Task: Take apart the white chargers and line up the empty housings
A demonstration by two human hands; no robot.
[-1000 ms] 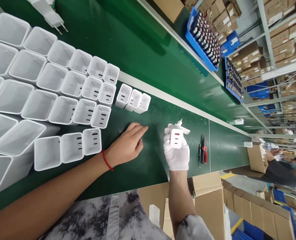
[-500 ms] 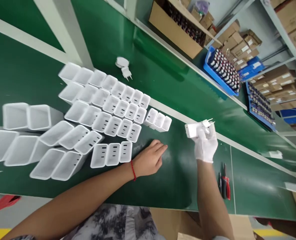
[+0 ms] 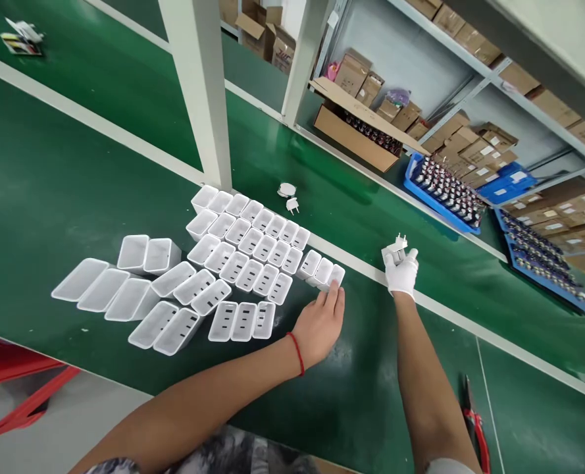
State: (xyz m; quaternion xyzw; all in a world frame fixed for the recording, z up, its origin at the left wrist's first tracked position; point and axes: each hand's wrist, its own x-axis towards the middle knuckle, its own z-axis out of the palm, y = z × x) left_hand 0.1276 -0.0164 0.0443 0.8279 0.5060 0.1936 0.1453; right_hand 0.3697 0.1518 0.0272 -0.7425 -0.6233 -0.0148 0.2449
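Observation:
My left hand [image 3: 323, 322], bare with a red string at the wrist, reaches forward; its fingertips touch the nearest white shell in a short row of three empty charger shells [image 3: 322, 270]. My right hand [image 3: 401, 271], in a white glove, is shut on a white charger [image 3: 395, 251] with its two plug pins pointing up, held over the white stripe of the green belt [image 3: 371, 368]. To the left, several rows of empty white charger shells [image 3: 245, 253] stand packed together, open ends up.
A loose white plug piece [image 3: 292, 205] and a round white part [image 3: 286, 190] lie behind the shells. A white post [image 3: 201, 99] rises from the belt. Red-handled cutters [image 3: 474, 421] lie at lower right. Blue trays [image 3: 443, 194] and cardboard boxes [image 3: 354, 125] line the far side.
The view has tilted up and pulled back. My left hand moved forward from the bare belt onto the row of three shells. My right hand carried the charger farther away, toward the white stripe.

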